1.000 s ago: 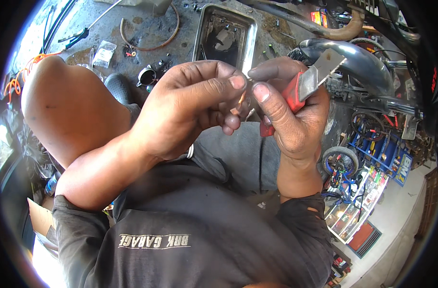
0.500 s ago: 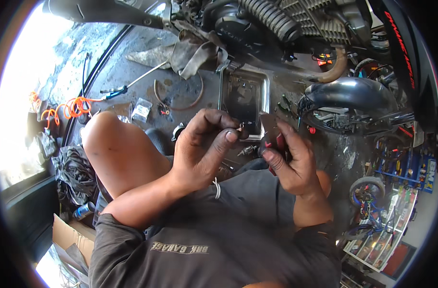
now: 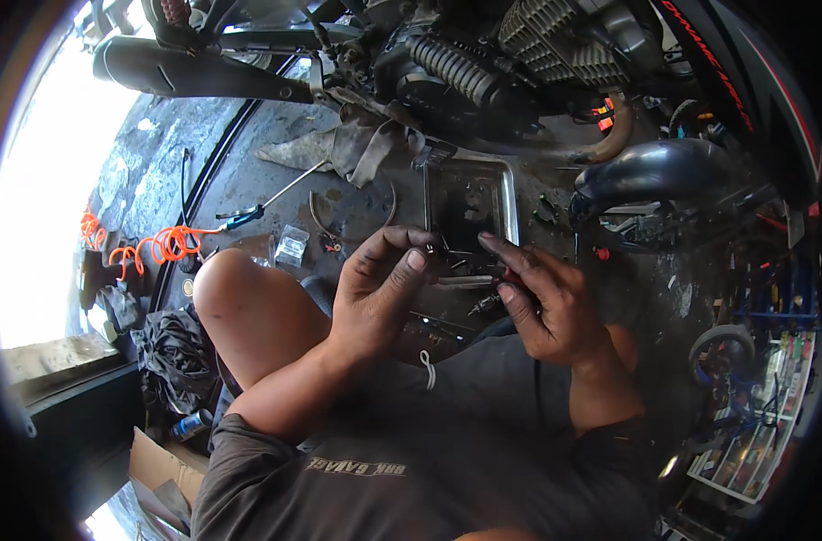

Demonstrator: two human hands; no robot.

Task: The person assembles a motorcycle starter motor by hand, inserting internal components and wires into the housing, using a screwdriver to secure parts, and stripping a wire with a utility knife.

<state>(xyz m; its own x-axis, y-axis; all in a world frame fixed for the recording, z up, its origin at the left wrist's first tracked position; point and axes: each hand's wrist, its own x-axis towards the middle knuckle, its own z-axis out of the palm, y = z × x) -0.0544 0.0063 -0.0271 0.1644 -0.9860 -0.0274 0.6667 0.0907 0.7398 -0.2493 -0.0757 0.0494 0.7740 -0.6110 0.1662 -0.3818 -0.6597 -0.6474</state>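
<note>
My left hand (image 3: 381,275) is closed, with thumb and forefinger pinching a tiny metal part (image 3: 431,247) at their tips. Close by on the right, my right hand (image 3: 560,302) grips a dark red flat piece (image 3: 510,274), mostly covered by the fingers; its exact kind I cannot make out. The two hands are held apart above my lap, fingertips facing each other. Beyond them on the floor lies a shallow metal tray (image 3: 510,203) with dark liquid and a few small parts in it. A small metal part (image 3: 485,304) rests just below the tray, near my right thumb.
A motorcycle engine (image 3: 447,77) and a muffler (image 3: 194,70) stand at the far side. To the right is a black mudguard (image 3: 650,171), with pliers (image 3: 546,210) beside it. At left lie a blue air gun (image 3: 244,217), an orange coiled hose (image 3: 172,244) and a grey rag (image 3: 366,144).
The whole view has shifted, showing more of the motorcycle. The flat piece in my right hand has turned and shows less now. Both hands keep their hold.
</note>
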